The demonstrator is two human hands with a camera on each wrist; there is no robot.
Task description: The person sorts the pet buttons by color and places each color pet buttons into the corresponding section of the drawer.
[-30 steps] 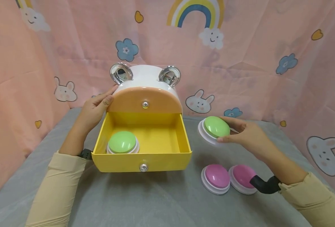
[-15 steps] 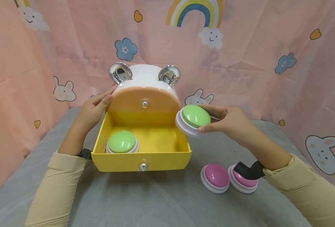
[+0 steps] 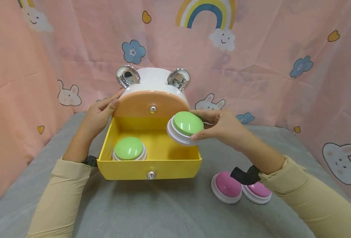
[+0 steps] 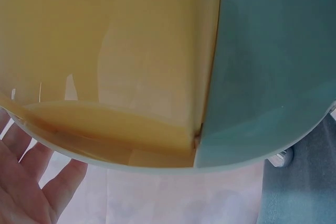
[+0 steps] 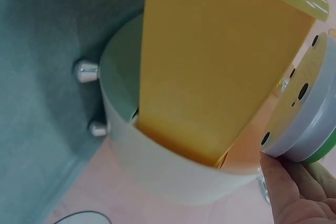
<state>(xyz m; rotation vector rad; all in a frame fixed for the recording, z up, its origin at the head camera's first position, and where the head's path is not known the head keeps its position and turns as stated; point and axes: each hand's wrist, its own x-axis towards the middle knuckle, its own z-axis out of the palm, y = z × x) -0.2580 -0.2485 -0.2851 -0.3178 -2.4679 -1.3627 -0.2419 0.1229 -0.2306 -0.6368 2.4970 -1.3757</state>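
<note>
My right hand [image 3: 223,129] pinches a green-domed push button [image 3: 188,123] with a white base, tilted over the right side of the pulled-out yellow drawer [image 3: 175,170]. In the right wrist view, the underside of that push button [image 5: 294,100] shows dark holes, beside the drawer's outer wall. Inside the drawer, at its front left, lies another green push button [image 3: 129,148]. My left hand [image 3: 98,114] rests on the left side of the white bear-eared cabinet [image 3: 153,77], fingers extended. In the left wrist view, fingertips of the left hand [image 4: 37,182] touch the cabinet's curved edge.
Two pink push buttons stand on the grey cloth to the right, one [image 3: 228,185] in plain view, the other [image 3: 258,191] partly behind the black wrist strap [image 3: 245,175]. Above the yellow drawer is a closed orange drawer [image 3: 133,105]. A pink patterned curtain [image 3: 252,19] hangs behind.
My right hand has carried the green push button leftward, from beside the cabinet to over the yellow drawer. The left hand and the cabinet have stayed in place.
</note>
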